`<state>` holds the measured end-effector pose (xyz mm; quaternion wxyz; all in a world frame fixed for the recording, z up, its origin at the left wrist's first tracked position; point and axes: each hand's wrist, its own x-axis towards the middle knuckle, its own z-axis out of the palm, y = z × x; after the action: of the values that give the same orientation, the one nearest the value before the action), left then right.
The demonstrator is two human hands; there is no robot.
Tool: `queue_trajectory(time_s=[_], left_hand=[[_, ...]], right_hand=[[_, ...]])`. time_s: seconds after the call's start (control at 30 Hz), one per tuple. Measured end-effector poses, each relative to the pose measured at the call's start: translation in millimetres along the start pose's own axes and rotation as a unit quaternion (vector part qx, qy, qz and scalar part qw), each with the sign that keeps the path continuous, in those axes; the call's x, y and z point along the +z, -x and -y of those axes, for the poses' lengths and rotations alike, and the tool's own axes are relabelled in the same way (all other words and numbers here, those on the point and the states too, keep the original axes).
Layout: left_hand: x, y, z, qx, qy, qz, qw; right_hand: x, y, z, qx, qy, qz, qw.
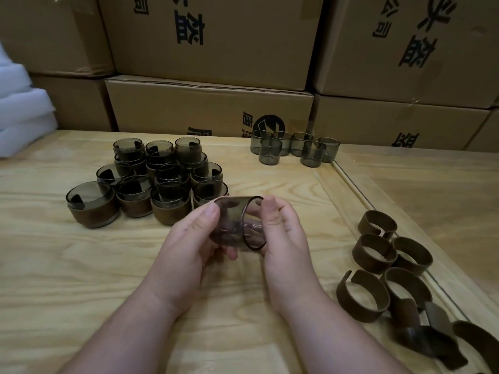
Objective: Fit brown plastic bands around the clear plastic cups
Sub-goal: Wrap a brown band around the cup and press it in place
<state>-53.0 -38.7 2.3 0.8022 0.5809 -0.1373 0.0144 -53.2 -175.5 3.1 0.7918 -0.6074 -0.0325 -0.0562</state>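
Hands: left hand and right hand pinch one clear cup.
Technique: seat brown band squarely, judged best.

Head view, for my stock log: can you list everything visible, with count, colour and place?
Banded cups: about thirteen, smoky clear with brown bands, clustered left of centre on the table.
Bare cups: about seven, smoky clear, far edge of the table, right of centre.
Loose bands: roughly eight or more, brown, open rings, on the right side; some overlap, so the count is unsure.
Held cup: one, smoky clear, on its side, in both hands; whether a band is on it is unclear.
Table: one, light wood.
Cardboard boxes: several, tan, stacked behind the table.
White foam: a pile, far left.
Left hand: grips the cup.
Right hand: grips the cup's rim side.
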Motion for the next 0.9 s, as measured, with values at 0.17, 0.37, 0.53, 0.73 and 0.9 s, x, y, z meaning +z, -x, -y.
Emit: queue_trajectory(time_s=[0.17, 0.37, 0.53, 0.73, 0.9], left_hand=[[-4.2, -0.3, 2.0, -0.011, 0.031, -0.014, 0.999], [-1.7, -3.6, -0.3, 0.01, 0.068, -0.041, 0.997], [-2.2, -4.6, 0.7, 0.002, 0.067, -0.069, 0.995], [-0.7, -3.5, 1.5, 0.007, -0.006, -0.041, 0.999], [0.1, 0.3, 2.7, 0.009, -0.039, 0.003, 0.999]], right_hand=[[-4.6, -3.8, -1.4, 0.0, 0.01, -0.004, 1.0], [-5.4, -4.1, -4.1, 0.005, 0.04, 0.009, 0.999], [-4.3, -2.7, -2.9, -0.011, 0.036, 0.045, 0.998], [-3.6, -2.2, -2.5, 0.0, -0.001, 0.053, 0.999], [-0.6, 1.2, 6.7, 0.025, -0.047, 0.009, 0.999]])
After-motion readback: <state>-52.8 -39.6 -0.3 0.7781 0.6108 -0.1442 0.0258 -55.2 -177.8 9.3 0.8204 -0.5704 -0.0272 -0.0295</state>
